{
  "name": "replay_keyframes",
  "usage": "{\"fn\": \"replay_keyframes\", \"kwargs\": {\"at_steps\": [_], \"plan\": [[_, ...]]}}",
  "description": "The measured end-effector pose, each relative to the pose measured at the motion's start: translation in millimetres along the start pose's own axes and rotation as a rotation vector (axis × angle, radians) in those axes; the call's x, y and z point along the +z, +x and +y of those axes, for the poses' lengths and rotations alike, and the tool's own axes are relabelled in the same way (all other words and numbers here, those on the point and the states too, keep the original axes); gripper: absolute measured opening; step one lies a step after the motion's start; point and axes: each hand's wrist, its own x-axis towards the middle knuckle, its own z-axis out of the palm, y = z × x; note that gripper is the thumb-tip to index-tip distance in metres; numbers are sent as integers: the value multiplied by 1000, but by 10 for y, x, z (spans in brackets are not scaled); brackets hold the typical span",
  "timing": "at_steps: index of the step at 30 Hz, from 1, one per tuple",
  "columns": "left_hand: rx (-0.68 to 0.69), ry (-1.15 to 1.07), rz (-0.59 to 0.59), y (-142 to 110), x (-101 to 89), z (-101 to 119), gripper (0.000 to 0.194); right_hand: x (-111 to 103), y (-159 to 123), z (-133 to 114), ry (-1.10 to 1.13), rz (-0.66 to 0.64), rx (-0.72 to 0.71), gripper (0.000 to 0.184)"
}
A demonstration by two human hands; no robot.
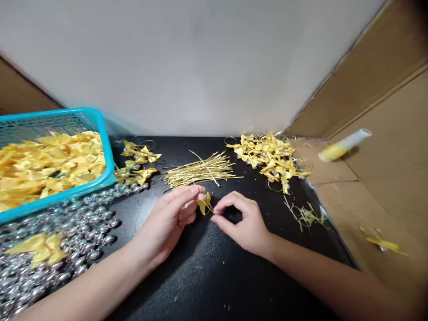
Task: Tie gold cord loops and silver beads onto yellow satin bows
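Between my two hands, above the black table (207,276), is a small yellow ribbon bow (203,204) with a thin gold tie. My left hand (177,209) is closed in a pinch at the bow's left side; its fingertips partly cover the bow. A thin end of the gold tie sits between the thumb and forefinger of my right hand (245,220), just right of the bow. Behind my hands lies a loose bundle of gold twist ties (200,170). Whether a bead is on this bow is hidden by my fingers.
A blue basket (109,156) of yellow bows stands left, with many silver beads (90,236) before it. Several beaded bows (142,156) lie beside it. A pile of looped bows (267,156) and tie scraps (306,216) are right. Cardboard (377,187) holds a yellow-and-white tube (344,145).
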Motion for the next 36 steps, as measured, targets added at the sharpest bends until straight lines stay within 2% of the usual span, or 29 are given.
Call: {"fn": "replay_keyframes", "kwargs": {"at_steps": [8, 14, 22, 31, 36], "plan": [[-44, -72, 1, -47, 87, -40, 25, 43, -66, -13, -183, -3, -167, 19], [-88, -113, 4, -111, 125, -43, 27, 67, -72, -41, -269, 71, -230, 19], [-12, -33, -6, -75, 56, -31, 25, -2, -71, -19, -175, 92, -149, 23], [-86, -34, -21, -115, 65, -59, 26, 11, -51, -25, -139, 40, -79, 26], [-82, -38, -40, -130, 77, -30, 26, -36, -43, -39, -127, -2, -77, 12]]}}
